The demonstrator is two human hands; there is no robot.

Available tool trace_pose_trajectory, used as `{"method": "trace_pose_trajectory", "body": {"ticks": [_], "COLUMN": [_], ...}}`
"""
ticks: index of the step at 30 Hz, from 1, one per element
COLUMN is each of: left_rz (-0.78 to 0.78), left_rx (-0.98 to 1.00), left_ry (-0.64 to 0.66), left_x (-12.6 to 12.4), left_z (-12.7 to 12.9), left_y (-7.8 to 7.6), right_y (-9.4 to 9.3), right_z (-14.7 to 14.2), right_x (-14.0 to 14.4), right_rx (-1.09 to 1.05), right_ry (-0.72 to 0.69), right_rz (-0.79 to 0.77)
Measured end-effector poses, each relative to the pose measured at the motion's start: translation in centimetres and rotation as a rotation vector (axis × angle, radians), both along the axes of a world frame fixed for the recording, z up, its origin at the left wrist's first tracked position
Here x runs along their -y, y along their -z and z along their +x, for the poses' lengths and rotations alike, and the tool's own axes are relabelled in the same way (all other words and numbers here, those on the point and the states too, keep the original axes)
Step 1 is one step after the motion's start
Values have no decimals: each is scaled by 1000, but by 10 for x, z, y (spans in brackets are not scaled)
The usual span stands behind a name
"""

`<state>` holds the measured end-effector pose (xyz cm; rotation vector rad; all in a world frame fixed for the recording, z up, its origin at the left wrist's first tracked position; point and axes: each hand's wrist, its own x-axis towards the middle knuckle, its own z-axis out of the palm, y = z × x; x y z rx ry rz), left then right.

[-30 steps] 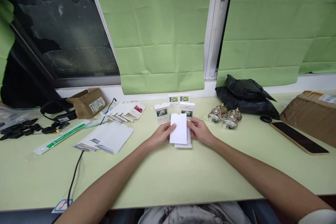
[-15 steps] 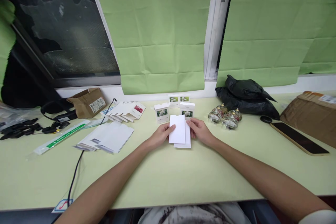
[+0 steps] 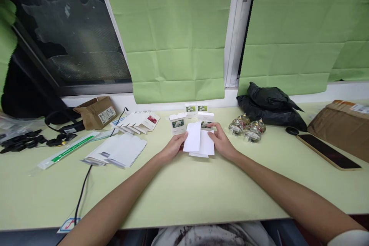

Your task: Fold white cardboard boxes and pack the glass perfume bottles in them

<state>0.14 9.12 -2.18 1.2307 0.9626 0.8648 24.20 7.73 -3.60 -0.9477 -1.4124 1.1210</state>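
No legible text — labels on the brown parcel (image 3: 96, 113) and small boxes (image 3: 178, 123) too blurred.

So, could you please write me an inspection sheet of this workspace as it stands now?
Surface: pale green table.
Job's things: white flat carton held in both hands; printed small boxes stand behind it.
Clutter: flat carton stacks, glass jars, black bag, phone, brown parcels.
Hands: left hand and right hand grip the carton's edges.
Cables: black cable runs over the front edge.
Surroundings: green blinds, dark window.
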Motion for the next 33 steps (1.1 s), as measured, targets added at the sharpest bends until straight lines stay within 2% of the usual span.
{"method": "trace_pose_trajectory", "body": {"ticks": [6, 17, 20, 27, 33], "left_rz": [-36, -40, -44, -54, -51], "left_rx": [76, 190, 197, 189, 172], "left_ry": [-16, 36, 28, 25, 32], "left_x": [0, -2, -3, -5, -3], "left_z": [2, -2, -2, -1, -1], "left_y": [-2, -1, -1, 0, 0], "right_y": [-2, -14, -14, -14, -14], "right_z": [3, 10, 11, 7, 4], "right_x": [1, 10, 10, 12, 14], "right_rx": [178, 204, 237, 235, 155], "right_ry": [47, -279, -330, -314, -281], "right_rz": [183, 92, 112, 153, 59]}}
